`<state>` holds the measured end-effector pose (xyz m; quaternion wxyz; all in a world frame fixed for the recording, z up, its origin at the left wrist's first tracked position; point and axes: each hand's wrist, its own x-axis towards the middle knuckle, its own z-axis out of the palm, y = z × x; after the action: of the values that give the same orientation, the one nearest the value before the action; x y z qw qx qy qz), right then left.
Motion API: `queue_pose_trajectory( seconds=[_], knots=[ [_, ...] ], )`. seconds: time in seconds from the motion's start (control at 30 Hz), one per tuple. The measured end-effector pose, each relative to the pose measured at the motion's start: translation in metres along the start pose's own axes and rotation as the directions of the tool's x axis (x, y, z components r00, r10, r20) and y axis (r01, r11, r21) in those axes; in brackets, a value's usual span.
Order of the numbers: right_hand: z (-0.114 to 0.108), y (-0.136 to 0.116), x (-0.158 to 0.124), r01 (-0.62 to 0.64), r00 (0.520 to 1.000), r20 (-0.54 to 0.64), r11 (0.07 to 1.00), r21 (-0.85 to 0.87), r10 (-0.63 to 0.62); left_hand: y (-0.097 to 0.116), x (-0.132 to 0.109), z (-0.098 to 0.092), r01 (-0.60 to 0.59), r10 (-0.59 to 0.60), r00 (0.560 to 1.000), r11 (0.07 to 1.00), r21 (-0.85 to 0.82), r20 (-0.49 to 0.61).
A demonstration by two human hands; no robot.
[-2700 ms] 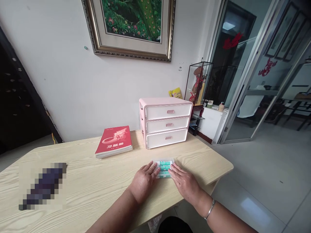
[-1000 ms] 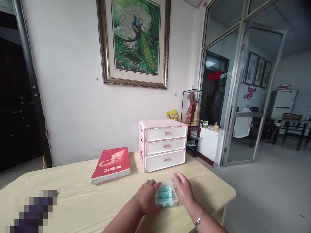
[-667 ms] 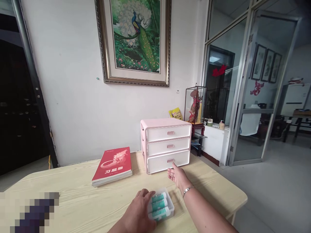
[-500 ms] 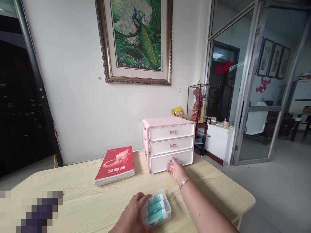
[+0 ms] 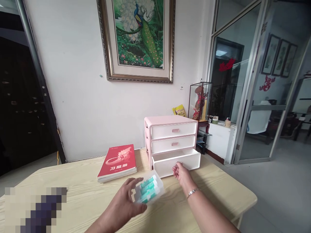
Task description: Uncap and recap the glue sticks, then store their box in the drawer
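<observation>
A pink chest of three white drawers (image 5: 171,119) stands at the back of the wooden table (image 5: 213,191). Its bottom drawer (image 5: 177,163) is pulled partly out. My right hand (image 5: 181,172) has its fingers curled on the front of that drawer at the handle. My left hand (image 5: 126,199) grips a clear plastic box (image 5: 148,189) holding teal-and-white tubes, lifted and tilted above the table in front of the chest.
A red book (image 5: 118,162) lies left of the chest. A blurred dark object (image 5: 36,210) sits at the table's left front. A framed peacock picture (image 5: 138,35) hangs on the wall. A glass display case (image 5: 199,102) and glass doors stand to the right.
My right hand left the clear box, reached the bottom drawer and pulled it partly out. My left hand lifted and tilted the box toward the left.
</observation>
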<state>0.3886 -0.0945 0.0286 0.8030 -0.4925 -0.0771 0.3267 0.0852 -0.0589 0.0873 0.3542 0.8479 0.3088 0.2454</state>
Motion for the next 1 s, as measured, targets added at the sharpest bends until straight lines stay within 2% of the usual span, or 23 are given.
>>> queue_pose_trajectory(
  seconds=[0.13,0.23,0.37,0.47,0.57,0.77,0.9,1.0],
  knots=[
    [-0.028,-0.001,-0.025,-0.027,0.999,-0.041,0.999,0.019,0.028,0.04,0.014,-0.016,0.04,-0.04,0.999,0.997,-0.063,-0.007],
    [-0.044,-0.002,-0.041,-0.042,0.997,-0.067,0.999,0.029,0.044,0.068,0.035,-0.02,0.044,-0.041,0.999,0.993,-0.105,0.024],
    [-0.054,-0.001,-0.052,-0.033,0.998,-0.054,0.997,0.073,0.037,0.091,0.077,-0.007,-0.001,0.003,0.999,0.998,-0.055,0.041],
    [-0.057,0.004,-0.053,-0.017,0.999,-0.029,0.995,0.096,0.02,0.1,0.11,0.015,-0.017,0.009,0.997,0.995,0.101,0.081],
    [-0.059,0.011,-0.051,0.003,1.0,-0.027,0.994,0.108,0.0,0.102,0.138,0.043,-0.077,0.043,0.993,0.945,0.318,0.114],
    [-0.064,0.018,-0.049,0.027,0.999,-0.038,0.996,0.083,-0.024,0.083,0.174,0.091,-0.081,0.006,0.985,0.898,0.433,0.172],
    [-0.065,0.018,-0.048,0.054,0.998,-0.038,0.998,0.045,-0.052,0.066,0.185,0.111,-0.116,0.001,0.971,0.874,0.471,0.239],
    [-0.065,0.018,-0.049,0.061,0.997,-0.048,0.998,0.026,-0.06,0.06,0.189,0.118,-0.132,-0.023,0.954,0.862,0.489,0.298]
  ],
)
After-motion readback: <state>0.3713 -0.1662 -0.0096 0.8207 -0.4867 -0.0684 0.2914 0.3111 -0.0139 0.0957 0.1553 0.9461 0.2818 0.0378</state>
